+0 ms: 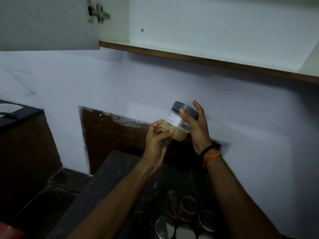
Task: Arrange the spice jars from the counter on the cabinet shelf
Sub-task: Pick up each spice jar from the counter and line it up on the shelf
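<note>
Shelf: bare, above your hands.
Bench: 5 lidded jars at near edge.
Left hand: grip grasping jar base.
Right hand: grip grasping lid side.
Spice jar: tilted, midair, below shelf.

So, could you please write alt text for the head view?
Both hands hold a tilted jar of tan powder with a grey lid below an open cabinet shelf: left hand at its base, right hand near the lid. More jars stand on the dark counter below.
</note>
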Demonstrator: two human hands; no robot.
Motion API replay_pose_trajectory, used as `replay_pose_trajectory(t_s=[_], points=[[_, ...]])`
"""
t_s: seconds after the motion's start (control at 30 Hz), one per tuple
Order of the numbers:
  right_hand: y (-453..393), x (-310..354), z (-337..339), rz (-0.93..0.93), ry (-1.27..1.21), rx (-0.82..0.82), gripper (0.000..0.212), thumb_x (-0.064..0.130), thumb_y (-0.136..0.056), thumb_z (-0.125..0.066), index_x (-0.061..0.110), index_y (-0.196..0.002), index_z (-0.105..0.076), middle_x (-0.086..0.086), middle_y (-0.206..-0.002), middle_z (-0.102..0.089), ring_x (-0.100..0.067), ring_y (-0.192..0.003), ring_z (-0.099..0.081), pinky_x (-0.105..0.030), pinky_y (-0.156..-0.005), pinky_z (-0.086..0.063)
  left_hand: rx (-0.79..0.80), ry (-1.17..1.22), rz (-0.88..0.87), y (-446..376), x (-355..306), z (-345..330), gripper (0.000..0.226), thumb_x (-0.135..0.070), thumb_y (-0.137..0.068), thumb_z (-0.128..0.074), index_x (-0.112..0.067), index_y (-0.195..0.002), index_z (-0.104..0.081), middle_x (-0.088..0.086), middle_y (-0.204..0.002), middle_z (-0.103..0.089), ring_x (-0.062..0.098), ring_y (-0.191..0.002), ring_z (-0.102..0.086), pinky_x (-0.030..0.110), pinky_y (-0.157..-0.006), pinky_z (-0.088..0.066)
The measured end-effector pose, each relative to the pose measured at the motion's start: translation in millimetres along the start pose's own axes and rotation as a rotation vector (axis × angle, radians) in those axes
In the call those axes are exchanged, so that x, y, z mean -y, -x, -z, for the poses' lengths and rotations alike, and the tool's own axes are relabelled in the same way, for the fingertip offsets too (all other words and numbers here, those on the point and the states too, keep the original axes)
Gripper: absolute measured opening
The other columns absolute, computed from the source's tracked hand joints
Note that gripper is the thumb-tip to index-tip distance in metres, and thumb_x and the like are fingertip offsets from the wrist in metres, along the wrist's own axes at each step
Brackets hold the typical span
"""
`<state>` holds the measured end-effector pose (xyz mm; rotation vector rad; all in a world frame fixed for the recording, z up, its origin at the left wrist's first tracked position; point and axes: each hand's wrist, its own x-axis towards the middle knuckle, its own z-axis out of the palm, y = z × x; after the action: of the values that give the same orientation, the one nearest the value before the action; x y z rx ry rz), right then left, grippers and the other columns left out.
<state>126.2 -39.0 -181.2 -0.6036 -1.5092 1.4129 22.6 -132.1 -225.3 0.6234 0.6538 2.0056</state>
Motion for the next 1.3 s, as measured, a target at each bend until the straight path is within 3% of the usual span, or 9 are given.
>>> replay_pose_trajectory(t_s=[0.13, 0.27, 0.4, 0.5, 0.6, 0.83, 1.1, 1.3], points=[[-9.9, 13.1, 6.4, 0.016, -0.169, 0.059, 0.065, 0.035, -0.082, -0.073, 0.030, -0.141, -0.047, -0.005, -0.135, -0.054, -0.017, -0.107, -0.067, -0.030, -0.083, -0.056, 0.088, -0.023, 0.074, -5.0, -9.9, -3.5, 0.063, -0.014, -0.081, -0.067, 0.003, -0.138, -0.046, 0.019, -0.119, -0.065, 0.036, -0.114, -0.058, 0.055, -0.111, -0.039], [-15.2, 19.3, 1.8, 0.012, -0.279, 0.113, 0.060, 0.032, -0.084, -0.066, 0.022, -0.141, -0.049, -0.008, -0.131, -0.058, -0.021, -0.106, -0.067, -0.035, -0.080, -0.056, 0.212, -0.152, 0.125, -11.8, -26.2, -8.3, 0.065, -0.016, -0.072, -0.079, -0.015, -0.133, -0.056, 0.019, -0.122, -0.067, 0.032, -0.108, -0.065, 0.043, -0.097, -0.052], [-25.8, 29.4, -2.5, 0.045, -0.289, 0.098, 0.059, 0.035, -0.085, -0.061, 0.019, -0.141, -0.048, -0.011, -0.133, -0.058, -0.026, -0.111, -0.064, -0.039, -0.082, -0.057, 0.249, -0.269, 0.083, -27.2, -42.3, -13.8, 0.072, -0.016, -0.070, -0.084, -0.018, -0.136, -0.055, 0.022, -0.126, -0.066, 0.034, -0.111, -0.066, 0.042, -0.092, -0.055], [-39.9, 43.7, -9.9, 0.065, -0.194, 0.082, 0.062, 0.041, -0.085, -0.062, 0.021, -0.142, -0.047, -0.011, -0.138, -0.054, -0.030, -0.122, -0.058, -0.047, -0.097, -0.053, 0.261, -0.314, 0.044, -42.2, -59.0, -18.6, 0.073, -0.010, -0.070, -0.083, -0.019, -0.136, -0.054, 0.021, -0.124, -0.067, 0.036, -0.114, -0.066, 0.044, -0.094, -0.055], [-58.5, 61.3, -17.7, 0.118, -0.115, 0.109, 0.066, 0.043, -0.090, -0.063, 0.010, -0.143, -0.043, -0.018, -0.143, -0.049, -0.037, -0.127, -0.053, -0.057, -0.104, -0.047, 0.291, -0.351, 0.008, -60.3, -79.7, -25.4, 0.070, -0.007, -0.073, -0.079, -0.019, -0.137, -0.053, 0.020, -0.123, -0.068, 0.033, -0.114, -0.066, 0.038, -0.091, -0.055], [-95.9, 111.1, -47.0, 0.242, -0.116, 0.122, 0.051, 0.039, -0.092, -0.064, 0.008, -0.132, -0.055, -0.019, -0.133, -0.059, -0.036, -0.121, -0.059, -0.052, -0.096, -0.052, 0.363, -0.423, -0.078, -101.4, -128.7, -48.5, 0.069, -0.008, -0.076, -0.078, -0.016, -0.139, -0.049, 0.024, -0.127, -0.065, 0.040, -0.119, -0.062, 0.049, -0.104, -0.051], [-138.0, 153.1, -73.9, 0.327, -0.111, 0.104, 0.059, 0.044, -0.085, -0.070, 0.014, -0.133, -0.056, -0.006, -0.132, -0.061, -0.020, -0.110, -0.065, -0.040, -0.089, -0.057, 0.442, -0.515, -0.172, -143.4, -179.3, -69.5, 0.070, -0.006, -0.080, -0.075, -0.013, -0.142, -0.042, 0.022, -0.126, -0.067, 0.037, -0.117, -0.064, 0.045, -0.100, -0.053], [-164.0, 171.5, -88.2, 0.345, -0.090, 0.121, 0.058, 0.047, -0.085, -0.069, 0.016, -0.133, -0.056, -0.009, -0.134, -0.059, -0.030, -0.119, -0.061, -0.053, -0.095, -0.054, 0.475, -0.603, -0.195, -167.0, -207.6, -79.4, 0.072, -0.007, -0.080, -0.075, -0.014, -0.142, -0.041, 0.027, -0.123, -0.066, 0.032, -0.109, -0.066, 0.046, -0.104, -0.051]])
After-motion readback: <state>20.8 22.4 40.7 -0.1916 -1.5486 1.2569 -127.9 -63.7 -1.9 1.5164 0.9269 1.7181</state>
